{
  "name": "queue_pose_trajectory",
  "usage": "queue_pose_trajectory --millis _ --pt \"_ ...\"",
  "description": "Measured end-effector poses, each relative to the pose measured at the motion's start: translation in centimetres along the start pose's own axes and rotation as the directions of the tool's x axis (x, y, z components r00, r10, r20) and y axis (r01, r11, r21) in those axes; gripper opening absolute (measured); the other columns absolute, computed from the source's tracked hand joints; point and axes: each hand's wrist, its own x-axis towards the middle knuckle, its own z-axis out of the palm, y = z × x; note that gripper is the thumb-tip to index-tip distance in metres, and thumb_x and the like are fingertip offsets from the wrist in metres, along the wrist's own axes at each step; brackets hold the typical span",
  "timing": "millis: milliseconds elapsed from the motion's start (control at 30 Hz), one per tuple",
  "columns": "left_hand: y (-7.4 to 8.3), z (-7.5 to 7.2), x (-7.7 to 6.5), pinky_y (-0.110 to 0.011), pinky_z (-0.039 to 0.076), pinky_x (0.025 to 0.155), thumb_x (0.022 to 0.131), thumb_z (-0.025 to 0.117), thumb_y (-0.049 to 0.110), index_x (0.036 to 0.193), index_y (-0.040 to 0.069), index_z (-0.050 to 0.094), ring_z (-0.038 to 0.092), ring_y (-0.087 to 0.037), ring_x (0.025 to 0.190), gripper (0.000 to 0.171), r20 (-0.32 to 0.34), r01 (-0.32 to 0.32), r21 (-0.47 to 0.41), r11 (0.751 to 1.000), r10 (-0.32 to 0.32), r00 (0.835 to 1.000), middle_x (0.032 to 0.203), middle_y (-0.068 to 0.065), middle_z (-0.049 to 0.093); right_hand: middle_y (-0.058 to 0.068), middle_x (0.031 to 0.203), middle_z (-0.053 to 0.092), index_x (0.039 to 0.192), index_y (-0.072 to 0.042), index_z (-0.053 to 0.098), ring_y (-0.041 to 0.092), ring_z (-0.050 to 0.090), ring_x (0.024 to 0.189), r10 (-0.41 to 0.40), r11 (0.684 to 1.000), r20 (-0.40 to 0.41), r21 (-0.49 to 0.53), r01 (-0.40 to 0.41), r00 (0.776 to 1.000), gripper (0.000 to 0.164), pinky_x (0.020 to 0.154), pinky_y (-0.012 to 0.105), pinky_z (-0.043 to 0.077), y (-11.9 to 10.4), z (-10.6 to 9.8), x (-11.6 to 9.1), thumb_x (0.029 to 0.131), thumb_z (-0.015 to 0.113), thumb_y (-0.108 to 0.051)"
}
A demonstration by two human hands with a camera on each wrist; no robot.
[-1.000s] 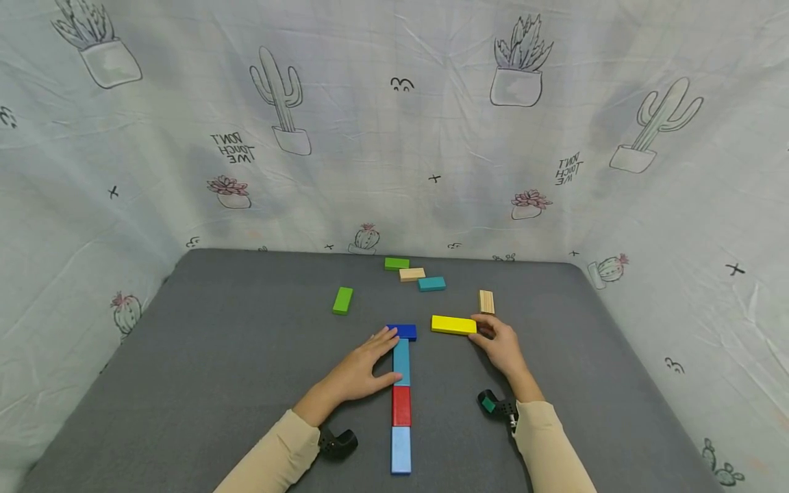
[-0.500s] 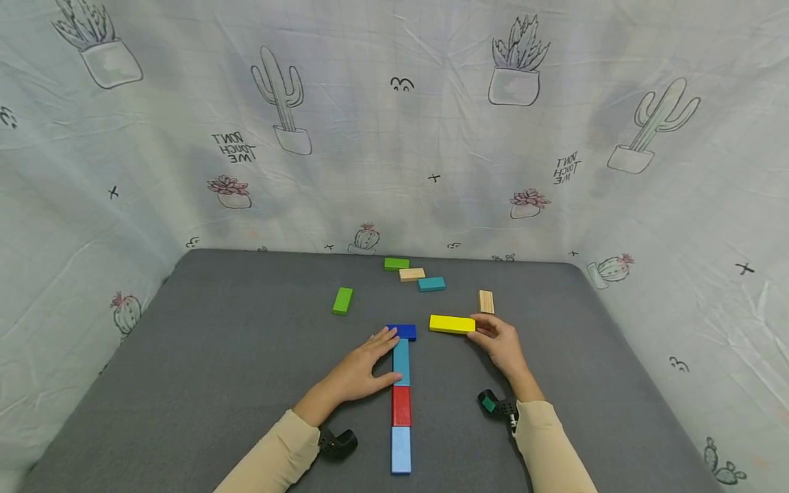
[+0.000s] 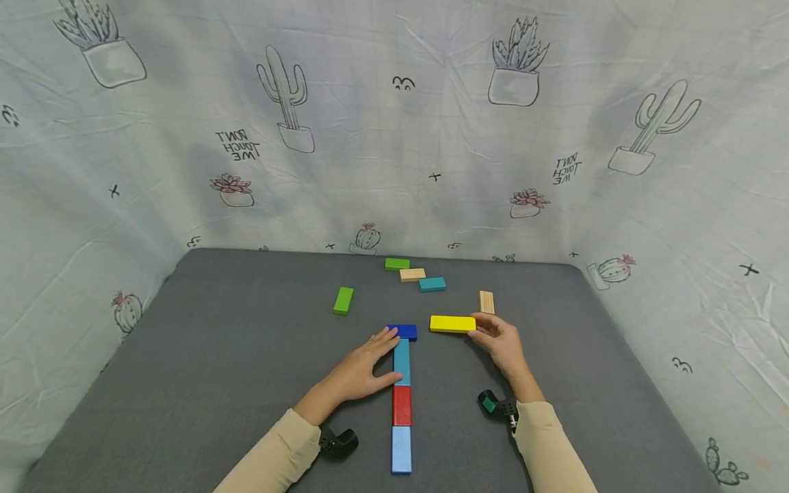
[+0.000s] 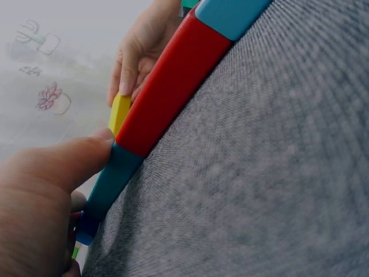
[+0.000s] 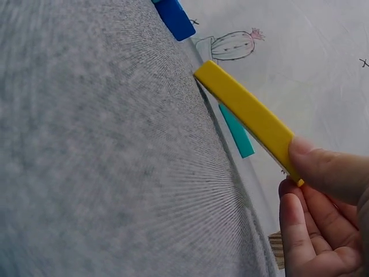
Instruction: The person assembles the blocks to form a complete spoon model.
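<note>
My right hand (image 3: 499, 342) pinches one end of a yellow wooden block (image 3: 453, 324) between thumb and fingers. In the right wrist view the block (image 5: 248, 115) reaches out slantwise from the fingertips, over the grey cloth. My left hand (image 3: 357, 368) lies with its fingers stretched along the far end of a row of blocks. Its fingertips meet the dark blue block (image 3: 405, 332), set crosswise, and its thumb touches the teal-blue block (image 3: 401, 363). Nearer in the same row are a red block (image 3: 401, 406) and a light blue block (image 3: 401, 450).
Farther back lie two green blocks (image 3: 343, 300), a plain wood block (image 3: 412, 274) and a teal block (image 3: 432, 284). Another wood block (image 3: 486, 302) sits just beyond the right hand. A printed white curtain (image 3: 394, 137) rises behind the grey table (image 3: 216, 329).
The yellow block and right hand have barely shifted, with the block turning very slightly level. My left hand stays in place on the row.
</note>
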Motion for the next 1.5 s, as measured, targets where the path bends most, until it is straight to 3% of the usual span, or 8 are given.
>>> queue_pose_trajectory --millis 500,800,1033,1500 --pt "0.0 0.0 -0.1 -0.047 0.026 0.115 0.089 0.058 0.051 0.147 0.011 0.036 0.020 -0.020 0.146 0.074 -0.007 -0.002 -0.008 1.000 0.002 1.000 0.156 -0.001 0.027 0.024 0.127 0.057 0.123 0.006 0.059 -0.002 0.061 0.096 0.036 0.995 -0.028 0.090 -0.034 0.999 0.045 0.079 0.014 0.053 -1.0 0.9 0.3 0.083 0.073 -0.009" --pt "-0.2 -0.4 0.1 -0.050 0.027 0.114 0.089 0.057 0.052 0.147 0.012 0.037 0.021 -0.022 0.145 0.073 -0.009 -0.007 -0.010 1.000 0.007 1.000 0.156 0.000 0.027 0.022 0.124 0.059 0.122 0.004 0.060 0.001 0.061 0.093 0.073 0.992 -0.019 0.109 -0.070 0.997 0.042 0.078 0.015 0.053 -1.9 2.8 1.5 0.083 0.072 -0.006" --pt "-0.1 -0.2 -0.2 -0.053 0.029 0.111 0.090 0.056 0.054 0.147 0.011 0.037 0.023 -0.026 0.145 0.074 -0.009 -0.009 -0.021 1.000 0.009 1.000 0.156 -0.002 0.028 0.022 0.122 0.060 0.121 0.005 0.060 0.010 0.062 0.097 0.089 0.980 0.014 0.179 -0.090 0.996 0.040 0.078 0.018 0.054 -2.2 4.8 1.9 0.083 0.070 -0.003" --pt "-0.1 -0.2 -0.2 -0.052 0.030 0.111 0.090 0.054 0.056 0.147 0.011 0.037 0.023 -0.026 0.144 0.074 -0.010 -0.017 -0.029 0.999 0.017 1.000 0.156 -0.002 0.027 0.021 0.119 0.063 0.121 0.003 0.062 0.021 0.063 0.102 0.012 0.986 0.093 0.167 -0.027 0.996 0.037 0.081 0.021 0.054 -2.6 8.6 2.9 0.085 0.069 -0.005"
